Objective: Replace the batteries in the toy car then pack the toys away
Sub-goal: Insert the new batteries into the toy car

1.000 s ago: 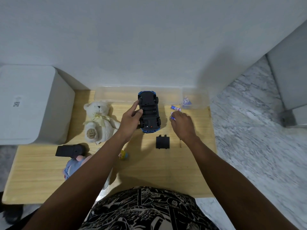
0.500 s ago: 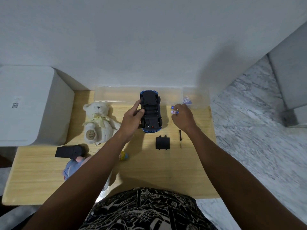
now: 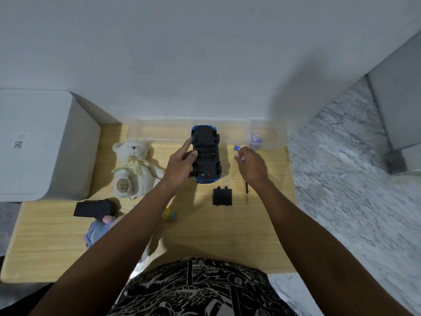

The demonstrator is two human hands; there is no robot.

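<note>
Plainly, the wooden table (image 3: 262, 236) carries everything: a long clear plastic bin (image 3: 159, 131) against the wall, a white teddy bear (image 3: 133, 167) at the left, and the blue toy car (image 3: 206, 153) lying upside down near the middle, its battery bay open. The black battery cover (image 3: 222, 197) lies just below the car, with a small screwdriver (image 3: 246, 192) beside it.

To seat the cell well, I judge the car should be kept steady and level, the cell matched to the bay's polarity marks and pressed against its spring end first.

The left hand (image 3: 181, 166) grips the car's left flank, fingers curled round it. The right hand (image 3: 251, 166) pinches a blue-and-white battery (image 3: 238, 148) at its fingertips, apart from the car.
</note>
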